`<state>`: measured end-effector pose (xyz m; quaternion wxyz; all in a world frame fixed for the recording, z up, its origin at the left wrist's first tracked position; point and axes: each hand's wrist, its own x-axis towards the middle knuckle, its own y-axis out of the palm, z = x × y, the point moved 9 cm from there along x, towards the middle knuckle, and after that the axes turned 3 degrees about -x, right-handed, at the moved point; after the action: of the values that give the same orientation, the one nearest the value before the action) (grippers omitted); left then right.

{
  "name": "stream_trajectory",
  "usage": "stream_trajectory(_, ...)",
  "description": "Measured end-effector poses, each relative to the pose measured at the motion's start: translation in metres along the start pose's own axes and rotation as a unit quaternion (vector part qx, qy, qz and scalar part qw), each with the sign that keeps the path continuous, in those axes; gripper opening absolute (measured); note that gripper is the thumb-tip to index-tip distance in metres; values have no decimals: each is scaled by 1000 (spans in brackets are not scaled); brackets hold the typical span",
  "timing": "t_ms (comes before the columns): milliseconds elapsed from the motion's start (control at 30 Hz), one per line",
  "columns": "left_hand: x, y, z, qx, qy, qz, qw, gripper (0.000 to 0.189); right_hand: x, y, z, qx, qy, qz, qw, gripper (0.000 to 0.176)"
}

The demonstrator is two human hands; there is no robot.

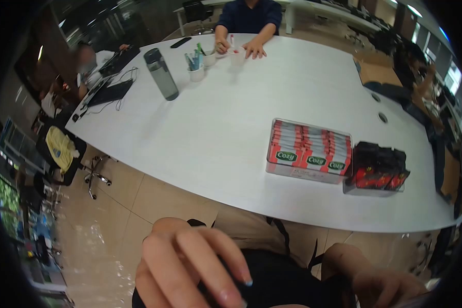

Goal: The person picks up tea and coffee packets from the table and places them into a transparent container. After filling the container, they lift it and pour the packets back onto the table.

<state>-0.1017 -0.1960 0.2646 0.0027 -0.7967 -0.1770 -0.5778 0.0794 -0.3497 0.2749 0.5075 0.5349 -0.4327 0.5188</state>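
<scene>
**Head view.** Both of the wearer's hands lie at the near edge of the picture, below the table's near rim. The left hand (190, 267) is seen from its back. Its fingers are drawn together, bent, and closed down over the left part of a black fabric item (287, 280), with the fingertips resting on the cloth; the thumb is hidden. The right hand (382, 285) touches the item's right end. It is cut by the lower edge of the picture, so whether its fingers are spread or closed cannot be told.

The black fabric item spans the gap between the two hands, in the near centre. Its visible long axis runs left to right, roughly parallel to the table edge. Its near side is out of frame, so which way it points cannot be told. Thin dark straps rise from its far side over tan cloth.

On the white table (215, 128), right of centre, stands a clear box of red-and-white Cozy packets (309, 150). Just beside it on the right is a smaller clear box of black-and-red packets (377, 169). Far left of these stands an upright grey bottle (161, 74), and near it are cups holding pens (196, 72). At the far side another person's hands (255, 50) rest on the table. A laptop (110, 92) lies at the far left.
</scene>
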Motion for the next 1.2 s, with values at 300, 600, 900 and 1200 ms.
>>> stream_trajectory(300,-46,22,-77,186,233,131,946,21,-25,24,-78,179,271,155,933,17)
stream_trajectory(600,-67,-124,109,452,-178,18,874,90,-7,42,-92,353,258,48,898,33)
stream_trajectory(900,-117,-159,245,255,-410,160,861,158,-40,35,-79,250,302,193,899,33)
stream_trajectory(1200,-92,-152,227,303,-400,116,857,134,-120,-186,21,-597,396,-50,696,24)
